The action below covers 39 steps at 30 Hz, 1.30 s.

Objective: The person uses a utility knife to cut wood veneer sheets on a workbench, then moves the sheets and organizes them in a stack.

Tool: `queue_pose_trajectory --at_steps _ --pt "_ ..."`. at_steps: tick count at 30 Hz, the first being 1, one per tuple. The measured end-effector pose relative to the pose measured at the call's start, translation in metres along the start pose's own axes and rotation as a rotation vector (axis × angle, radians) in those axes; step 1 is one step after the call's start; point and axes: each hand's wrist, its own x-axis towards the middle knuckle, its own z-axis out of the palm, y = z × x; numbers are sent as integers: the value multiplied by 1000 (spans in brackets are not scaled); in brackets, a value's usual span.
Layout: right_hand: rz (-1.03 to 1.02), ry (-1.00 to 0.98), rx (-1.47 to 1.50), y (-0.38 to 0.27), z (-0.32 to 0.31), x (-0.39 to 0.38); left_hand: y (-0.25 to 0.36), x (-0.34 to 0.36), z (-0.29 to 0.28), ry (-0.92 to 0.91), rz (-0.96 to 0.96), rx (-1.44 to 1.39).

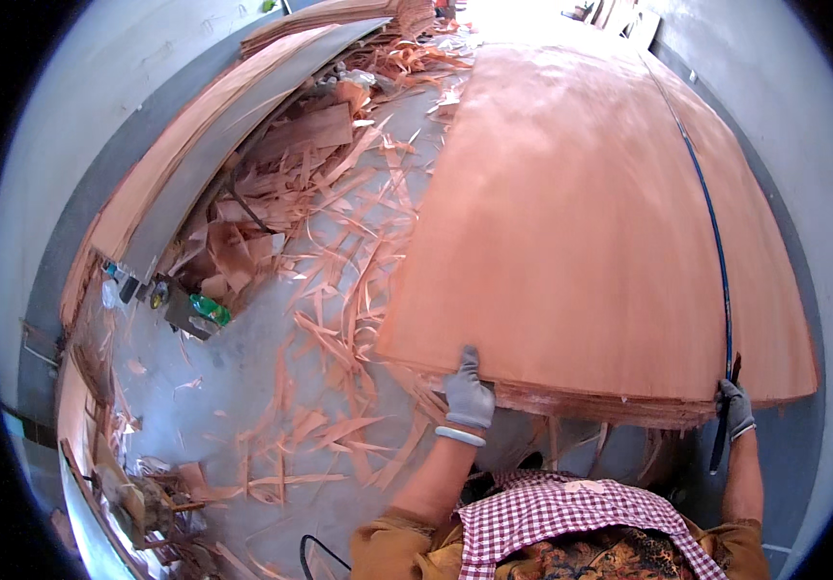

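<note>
Beside open floor [243,362], the left grip [472,394] holds the veneer's near edge [581,389], the right grip [737,407] a dark strip [723,280].

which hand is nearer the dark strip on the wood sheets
Right: the right hand is at the near end of the dark strip; the left hand is farther left, at the wood sheets.

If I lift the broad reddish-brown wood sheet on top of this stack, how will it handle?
The broad reddish-brown wood sheet will probably flex, as its surface looks gently rippled. It may tear lengthwise: similarly coloured narrow wood strips litter the grey floor. Being far wider than the grey-gloved left hand, it could sag.
</note>
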Motion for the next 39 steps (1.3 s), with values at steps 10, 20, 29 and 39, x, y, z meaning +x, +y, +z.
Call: queue_pose_trajectory --at_steps 10,20,29,39 --pt "-63 9 -90 16 -12 20 -3 3 -18 -125 -144 -183" --pt "-101 -33 -90 17 7 7 20 -12 -5 61 129 450" --pt "-174 89 -419 13 14 17 28 30 -60 -584 558 1702" --pt "-207 325 345 41 -50 -6 -3 12 -27 -340 756 1283"
